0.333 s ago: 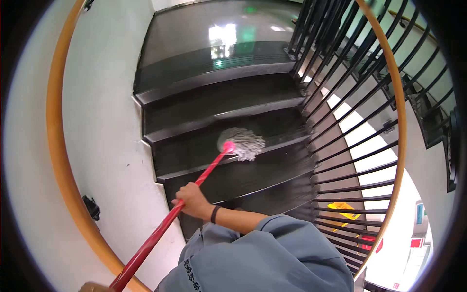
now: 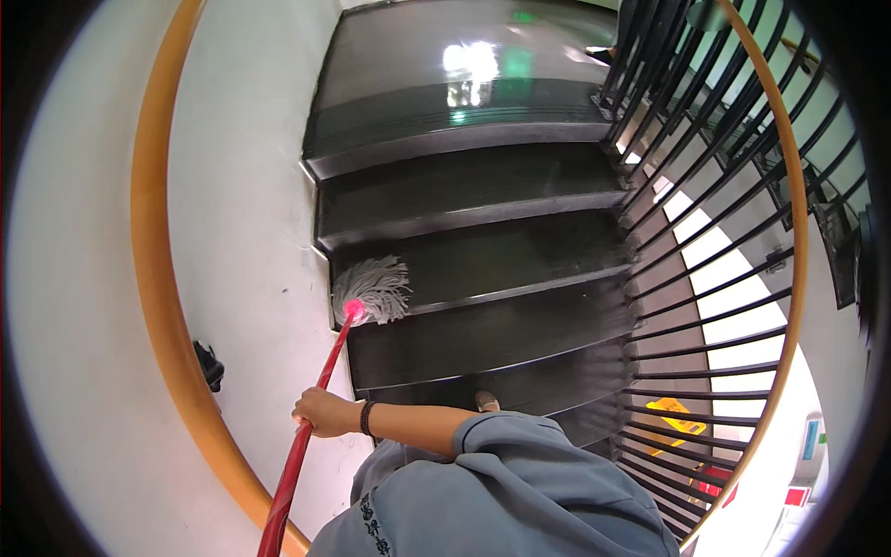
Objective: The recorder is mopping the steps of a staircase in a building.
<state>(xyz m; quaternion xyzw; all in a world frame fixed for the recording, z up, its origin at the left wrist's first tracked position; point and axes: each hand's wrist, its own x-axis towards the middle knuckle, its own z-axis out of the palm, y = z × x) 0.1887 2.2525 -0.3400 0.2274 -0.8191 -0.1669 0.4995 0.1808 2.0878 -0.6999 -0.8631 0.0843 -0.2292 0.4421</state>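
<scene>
My right hand (image 2: 317, 410), with a dark band at the wrist, is closed around the red mop pole (image 2: 288, 485), which runs up from the lower edge. The grey string mop head (image 2: 376, 283) with its pink socket (image 2: 354, 310) lies at the left end of a dark step (image 2: 501, 251), against the white wall (image 2: 241, 232), its strands at the step's front edge. My left hand is out of view. A shoed foot (image 2: 487, 401) shows below my sleeve.
A curved wooden handrail (image 2: 150, 232) runs along the left wall. Black balusters (image 2: 705, 339) with a wooden rail (image 2: 796, 232) bound the right. A yellow sign (image 2: 677, 415) shows below them. Someone's dark shoe (image 2: 599, 54) is at the landing (image 2: 390, 46) above.
The mop head has moved left along the step toward the wall, and my right hand has shifted left with the pole. My left hand, at the lower-left edge earlier, has left the view.
</scene>
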